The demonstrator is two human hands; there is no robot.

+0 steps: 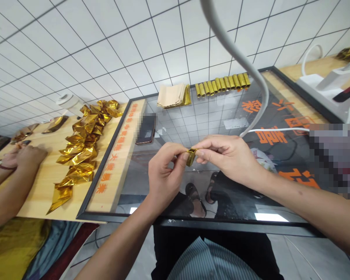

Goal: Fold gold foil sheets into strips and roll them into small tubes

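Between my two hands, above the glass tabletop (169, 175), is a small folded piece of gold paper (190, 158). My left hand (167, 165) pinches it from the left with thumb and finger. From the other side, my right hand (221, 153) grips its upper right edge with closed fingertips. Further back lies a stack of gold-backed paper sheets (172, 96), tan side up. To its right runs a row of several rolled gold paper tubes (223, 84).
A phone (146, 130) lies on the glass at left. Folded gold paper shapes (81, 147) line the wooden table (41, 186), with a co-worker's hands (25, 157) further left. A thick grey cable (242, 58) arches overhead at right, near a white power strip (323, 87).
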